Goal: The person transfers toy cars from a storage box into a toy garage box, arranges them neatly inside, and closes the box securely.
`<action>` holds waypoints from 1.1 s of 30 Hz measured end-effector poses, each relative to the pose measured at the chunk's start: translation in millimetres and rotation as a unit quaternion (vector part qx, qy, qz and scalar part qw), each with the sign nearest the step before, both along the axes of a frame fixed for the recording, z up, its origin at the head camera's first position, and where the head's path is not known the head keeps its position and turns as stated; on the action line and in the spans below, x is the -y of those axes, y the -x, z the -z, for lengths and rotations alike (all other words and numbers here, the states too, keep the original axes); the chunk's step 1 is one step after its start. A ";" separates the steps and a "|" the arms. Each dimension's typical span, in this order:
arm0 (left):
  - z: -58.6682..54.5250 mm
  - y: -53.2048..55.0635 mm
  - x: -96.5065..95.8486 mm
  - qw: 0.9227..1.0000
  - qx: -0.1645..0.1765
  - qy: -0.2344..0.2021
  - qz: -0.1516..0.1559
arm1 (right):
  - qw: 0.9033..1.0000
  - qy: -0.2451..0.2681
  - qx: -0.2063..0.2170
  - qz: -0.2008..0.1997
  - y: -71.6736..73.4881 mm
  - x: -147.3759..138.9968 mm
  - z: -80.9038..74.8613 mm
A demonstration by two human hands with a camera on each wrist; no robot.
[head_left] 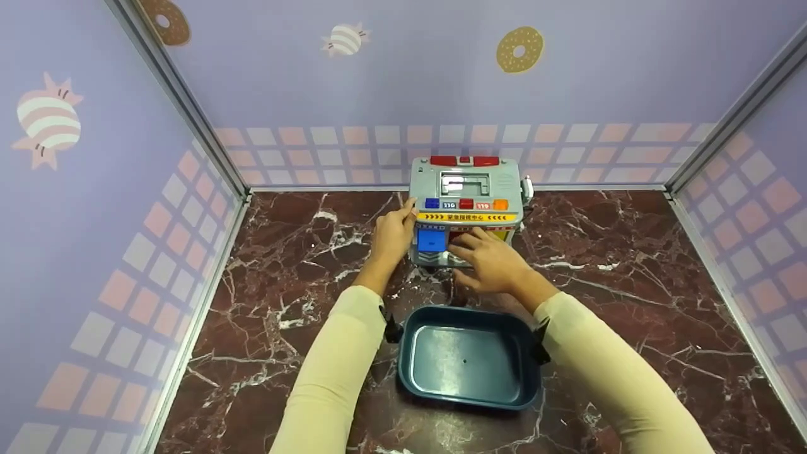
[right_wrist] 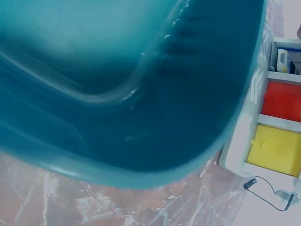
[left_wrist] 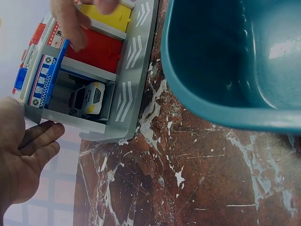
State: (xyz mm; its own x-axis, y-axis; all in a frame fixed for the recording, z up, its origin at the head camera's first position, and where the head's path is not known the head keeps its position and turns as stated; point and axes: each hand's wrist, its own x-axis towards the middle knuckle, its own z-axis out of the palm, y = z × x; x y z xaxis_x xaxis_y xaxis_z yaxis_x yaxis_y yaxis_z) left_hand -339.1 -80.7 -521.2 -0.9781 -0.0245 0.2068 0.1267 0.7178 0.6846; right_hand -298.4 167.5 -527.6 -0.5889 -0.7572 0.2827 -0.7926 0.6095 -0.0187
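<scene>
A grey toy emergency station with garage doors stands against the back wall. Its blue door is swung up, and a white toy police car sits in the bay below. The red door and yellow door are down. My left hand grips the station's left front edge, fingers bent against its side. In front of the doors is my right hand, its fingertips beside the blue door's right edge and over the red door. Whether they touch is unclear.
A dark teal basin sits in front of the station, between my forearms. On the station's right side hangs a small handset with a black cord. Printed panels wall in the marbled brown surface.
</scene>
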 end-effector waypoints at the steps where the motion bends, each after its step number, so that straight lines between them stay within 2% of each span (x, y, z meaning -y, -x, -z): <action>1: 0.1 0.0 0.3 1.000 -0.005 -0.001 0.002 | 1.000 0.011 -0.009 -0.001 0.6 0.6 -1.5; 5: 1.0 0.1 1.0 1.000 -0.010 -0.001 0.005 | 0.998 0.039 -0.042 0.009 3.7 6.6 -6.9; 8: 1.8 0.7 1.4 1.000 -0.010 0.001 0.008 | 0.997 0.048 -0.051 0.028 6.3 14.2 -11.7; 15: 0.5 3.1 3.9 1.000 -0.006 0.016 0.023 | 0.997 0.026 -0.015 0.078 14.1 33.7 -23.0; 24: -11.8 10.3 13.5 0.997 0.046 0.041 0.056 | 0.989 -0.008 0.043 0.140 21.1 46.4 -31.3; 28: -18.1 12.6 15.5 0.995 0.065 0.049 0.060 | 0.987 -0.016 0.037 0.157 23.9 52.0 -28.7; 33: -22.5 13.5 15.3 0.994 0.070 0.057 0.066 | 0.984 -0.033 0.018 0.172 26.6 57.1 -23.2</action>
State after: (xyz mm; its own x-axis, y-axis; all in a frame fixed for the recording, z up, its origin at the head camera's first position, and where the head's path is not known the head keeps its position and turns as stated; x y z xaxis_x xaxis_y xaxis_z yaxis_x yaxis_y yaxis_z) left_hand -352.7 -96.0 -498.8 -0.9906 0.1220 0.0620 0.1341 0.7746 0.6181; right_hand -324.9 110.5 -504.4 -0.8219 -0.5277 0.2144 -0.5392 0.8421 0.0056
